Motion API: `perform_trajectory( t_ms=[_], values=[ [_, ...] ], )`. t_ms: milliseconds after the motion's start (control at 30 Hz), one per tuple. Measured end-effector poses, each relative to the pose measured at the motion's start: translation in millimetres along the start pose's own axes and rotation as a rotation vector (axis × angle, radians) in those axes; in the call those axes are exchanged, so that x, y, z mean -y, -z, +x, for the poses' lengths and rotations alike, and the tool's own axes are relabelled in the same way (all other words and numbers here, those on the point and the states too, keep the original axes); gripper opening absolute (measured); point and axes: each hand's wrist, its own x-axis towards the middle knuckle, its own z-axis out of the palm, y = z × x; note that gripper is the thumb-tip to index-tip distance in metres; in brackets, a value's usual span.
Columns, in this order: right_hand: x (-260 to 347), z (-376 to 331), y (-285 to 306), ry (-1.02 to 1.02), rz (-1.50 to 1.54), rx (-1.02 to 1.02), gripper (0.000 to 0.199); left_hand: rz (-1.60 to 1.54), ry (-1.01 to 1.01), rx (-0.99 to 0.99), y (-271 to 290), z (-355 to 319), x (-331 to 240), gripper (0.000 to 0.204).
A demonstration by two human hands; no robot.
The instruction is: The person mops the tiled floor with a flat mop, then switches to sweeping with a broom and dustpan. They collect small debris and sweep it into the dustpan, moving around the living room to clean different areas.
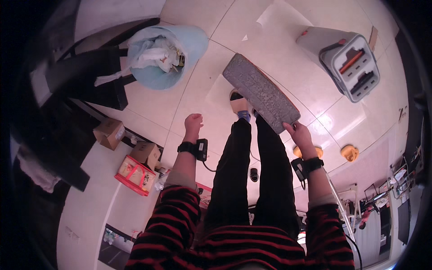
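Observation:
My right hand (301, 135) grips the lower right corner of a long grey slab (261, 92), thumb on top and the fingers partly hidden beneath it. The slab has a rough, mottled face and a brownish edge; its exact kind I cannot tell. It is held tilted above the floor, in front of my legs, its far end pointing up and left. My left hand (193, 125) hangs apart from it on the left, fingers curled in, with nothing visible in them. Each wrist wears a black strap with a small box.
A light blue bin (193, 49) with a white liner and rubbish stands far left. A grey two-slot mop bucket (355, 67) stands far right. Cardboard boxes (109, 133) and a red-edged bag (136, 175) lie left. Yellow objects (349, 153) and a silver pole (336, 195) are at right.

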Motion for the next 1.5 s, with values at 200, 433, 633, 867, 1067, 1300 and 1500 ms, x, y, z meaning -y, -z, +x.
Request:
perform_trajectory(
  t_ms=[200,433,633,867,1067,1300,1500],
  values=[
    [-16,44,-41,0.042,-0.008,-0.086,0.054,-0.021,-0.093,-0.099,-45,144,42,0.025],
    [-23,73,-62,-0.039,0.074,-0.060,0.046,0.480,-0.583,-0.366,-106,243,37,0.026],
    [-27,78,-70,0.081,0.287,-0.074,0.044,0.547,-0.664,-0.589,-129,259,30,0.014],
    [-18,78,-71,0.161,0.478,-0.076,0.043,0.719,-0.716,-0.536,-126,271,41,0.004],
    [-24,50,-60,0.149,0.383,-0.088,0.039,-0.009,-0.386,-0.287,-84,194,20,0.006],
    [-57,-57,-22,0.034,0.318,-0.121,0.042,-0.420,-0.757,-0.224,35,-65,-85,0.007],
    [-61,-139,5,-0.048,0.073,-0.222,0.050,-0.305,-0.874,-0.257,79,-26,-174,0.017]
  ],
)
